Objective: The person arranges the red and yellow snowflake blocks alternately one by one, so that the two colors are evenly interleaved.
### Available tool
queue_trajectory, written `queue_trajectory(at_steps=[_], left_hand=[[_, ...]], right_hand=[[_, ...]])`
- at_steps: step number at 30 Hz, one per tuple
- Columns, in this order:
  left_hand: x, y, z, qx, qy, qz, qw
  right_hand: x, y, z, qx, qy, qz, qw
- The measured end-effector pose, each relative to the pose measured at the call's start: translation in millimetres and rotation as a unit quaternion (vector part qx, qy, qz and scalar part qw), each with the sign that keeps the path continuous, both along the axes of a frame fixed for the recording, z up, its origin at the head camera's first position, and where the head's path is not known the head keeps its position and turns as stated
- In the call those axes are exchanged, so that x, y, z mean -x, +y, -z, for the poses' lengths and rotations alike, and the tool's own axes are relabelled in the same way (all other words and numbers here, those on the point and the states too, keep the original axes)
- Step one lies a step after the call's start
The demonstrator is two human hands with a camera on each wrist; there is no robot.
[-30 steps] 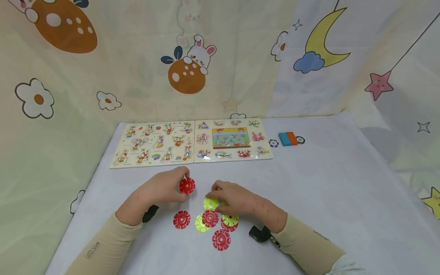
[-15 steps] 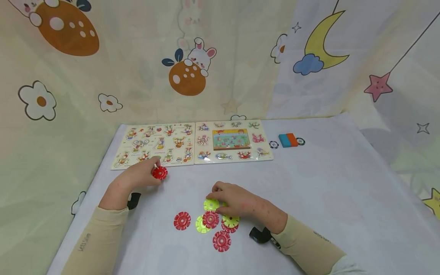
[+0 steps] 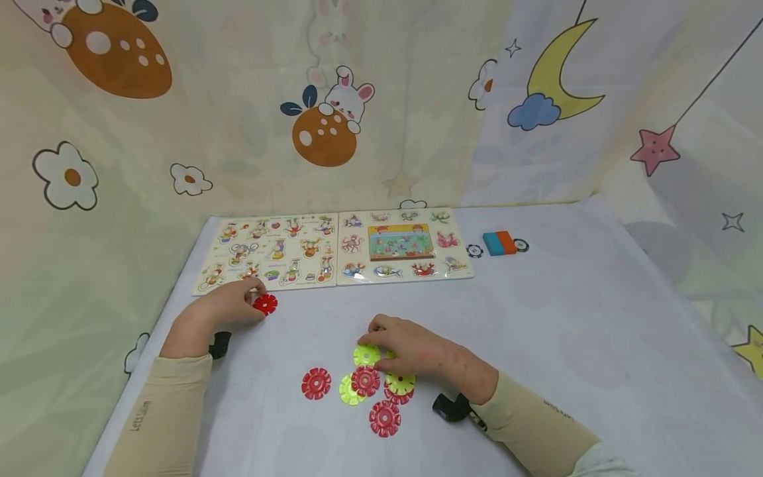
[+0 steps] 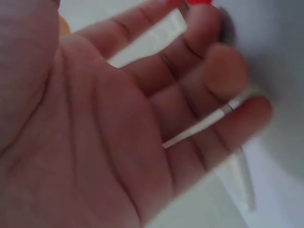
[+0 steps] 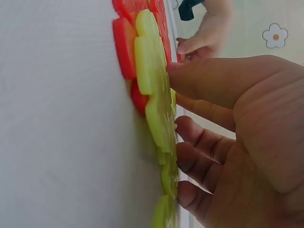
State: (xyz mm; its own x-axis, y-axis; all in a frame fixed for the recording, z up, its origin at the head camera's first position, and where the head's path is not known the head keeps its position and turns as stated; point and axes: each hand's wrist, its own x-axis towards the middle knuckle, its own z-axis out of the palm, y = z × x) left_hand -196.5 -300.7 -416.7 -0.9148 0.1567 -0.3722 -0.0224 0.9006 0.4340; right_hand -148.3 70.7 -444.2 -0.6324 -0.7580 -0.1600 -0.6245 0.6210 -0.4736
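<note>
Fingers, left hand [image 3: 229, 305]: I had thumb and fingers pinched on a red disc [image 3: 265, 305].
Fingers, right hand [image 3: 408, 346]: I let them curve loosely, fingertips and thumb resting on a pile of discs [image 3: 365, 379], clenching nothing.
Backdrop [image 3: 429, 86]: cloth printed with rabbits, flowers and a moon, behind my table.
White table [image 3: 536, 331]: it spread under both my forearms.
Boards: a left picture board [image 3: 312, 285] and a right picture board [image 3: 440, 257] lay side by side beyond my hands.
Pile: before me, mixed yellow-green and red, some overlapping, partly hidden by my right hand.
Blocks: a blue block [image 3: 493, 244] and an orange block [image 3: 507, 242] touched, right of the boards.
Discs: the one I held was just in front of the left board's near edge; a lone red disc [image 3: 316, 383] lay flat, left of the pile.
Chips: a left chip [image 3: 474, 251] and a right chip [image 3: 521, 245], one on either side of the blocks.
</note>
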Motion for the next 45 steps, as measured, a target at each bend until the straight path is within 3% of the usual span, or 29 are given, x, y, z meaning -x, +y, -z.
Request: queue_trajectory(at_steps=[9,17,21,25,33,38,41,45], left_hand=[[-5.8,-18,13.5,-0.056,0.03,-0.02,0.9978],[-4.9,-12,16.6,-0.102,0.036,-0.018,0.994],[-4.6,-11,18.5,-0.1,0.025,-0.029,0.9942],[-4.2,-11,19.4,-0.095,0.013,-0.041,0.9945],[-1.8,-14,14.6,-0.09,0.022,-0.027,0.9953],[-2.0,-14,13.9,-0.089,0.013,-0.036,0.9953],[-2.1,-12,15.0,-0.092,0.006,-0.042,0.9949],[-1.6,-13,15.6,-0.091,0.006,-0.046,0.9948]], right_hand=[[3.4,-8,1.1,0.036,-0.014,-0.002,0.999],[-1.0,-19,-6.8,-0.014,-0.047,0.093,0.994],[-1.0,-18,-7.2,0.018,-0.078,0.13,0.988],[2.8,-13,-9.3,0.076,-0.104,0.132,0.983],[19.0,-29,-37.3,0.187,-0.167,0.144,0.958],[38.1,-61,-52.6,0.234,-0.217,0.173,0.932],[49.5,-84,-53.4,0.248,-0.242,0.2,0.916],[60.5,-119,-46.2,0.23,-0.224,0.228,0.919]])
